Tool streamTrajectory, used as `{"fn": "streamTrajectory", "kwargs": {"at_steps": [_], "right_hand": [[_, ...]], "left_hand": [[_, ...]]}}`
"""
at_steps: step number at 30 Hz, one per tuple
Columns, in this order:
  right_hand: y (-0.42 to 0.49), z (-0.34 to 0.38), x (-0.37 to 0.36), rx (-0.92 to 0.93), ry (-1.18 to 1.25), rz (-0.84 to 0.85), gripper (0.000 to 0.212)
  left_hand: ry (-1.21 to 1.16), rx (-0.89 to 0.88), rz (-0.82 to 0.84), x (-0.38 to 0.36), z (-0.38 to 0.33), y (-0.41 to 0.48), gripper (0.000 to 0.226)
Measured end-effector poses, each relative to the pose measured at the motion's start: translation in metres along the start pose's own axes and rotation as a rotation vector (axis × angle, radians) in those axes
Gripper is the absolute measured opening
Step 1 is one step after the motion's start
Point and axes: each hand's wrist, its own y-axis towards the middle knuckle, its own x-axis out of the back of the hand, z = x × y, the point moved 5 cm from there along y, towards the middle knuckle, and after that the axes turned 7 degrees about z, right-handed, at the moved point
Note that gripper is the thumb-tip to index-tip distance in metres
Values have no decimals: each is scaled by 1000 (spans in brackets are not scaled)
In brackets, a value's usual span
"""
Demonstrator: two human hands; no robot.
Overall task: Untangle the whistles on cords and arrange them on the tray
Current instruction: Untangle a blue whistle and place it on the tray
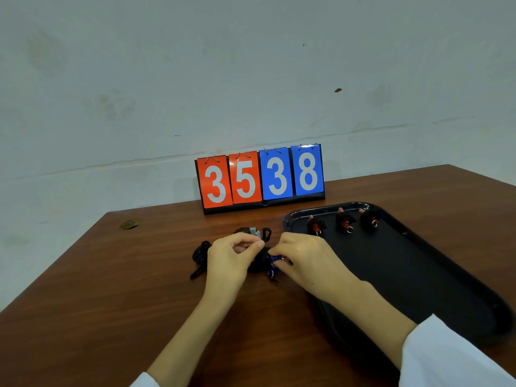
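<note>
2 hands work in the middle of the brown bench (111, 289). Between them lies a tangle (258, 261) of black cords and blue whistles. It sits on the bench, just left of the tray.

The left hand (231, 255) has its thumb and first finger pressed together. They pinch a bit of black cord at the top of the tangle. The right hand (303, 259) has curled fingers. They pinch a blue whistle (276, 258) at the right side of the tangle. A 2nd blue bit (271, 272) hangs out just below it.

A black cord loop (199, 254) sticks out to the left of the left hand. Just behind the hands lies a small gray and dark piece (251, 231) with more black cord by it. I cannot tell what it is.

The black tray (418, 275) is on the right part of the bench. At its far end, 3 red whistles sit in a row, each with black cord bunched up on it: 1 on the left (316, 227), 1 in the middle (344, 222), 1 on the right (370, 220). They lie a bit apart.

A score board (261, 178) stands at the back of the bench and shows 3 5 3 8. The right arm wears a white sleeve (446, 356).
</note>
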Motion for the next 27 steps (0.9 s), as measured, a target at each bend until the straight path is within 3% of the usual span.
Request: {"fn": "streamTrajectory", "kwargs": {"at_steps": [7, 17, 23, 27], "right_hand": [[-1, -6, -7, 2, -53, 32, 19], [-1, 2, -13, 85, -98, 43, 28], [0, 4, -10, 80, -66, -9, 27], [0, -2, -3, -53, 178, -148, 25]], "left_hand": [[28, 79, 193, -8, 4, 2, 10], [130, 120, 265, -12, 12, 5, 6], [70, 68, 73, -11, 10, 0, 10], [-107, 35, -97, -9, 5, -7, 19]]}}
